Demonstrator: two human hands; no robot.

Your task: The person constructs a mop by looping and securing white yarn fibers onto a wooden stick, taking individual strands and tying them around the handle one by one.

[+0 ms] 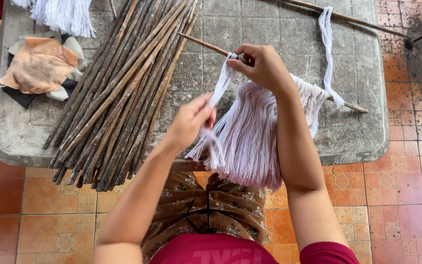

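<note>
Right hand (262,66) pinches a white cord bundle (223,83) onto a stick (211,46) on the stone table (357,142); left hand (191,120) grips its tail. Many cords (255,142) already hang there, perhaps knotted. A pile of bare sticks (118,98) waits alongside.

White cords (250,132), brown sticks (123,93), grey table (357,132), orange patterned floor tiles (40,205).

There is one view only, from a camera worn on the person's head. It looks almost straight down over the arms onto a grey table (357,142) and the tiled floor (406,195) around it. The table's far edge runs off the top of the frame (the near edge lies mid-picture). It sits close, the lap filling the bottom edge.
</note>
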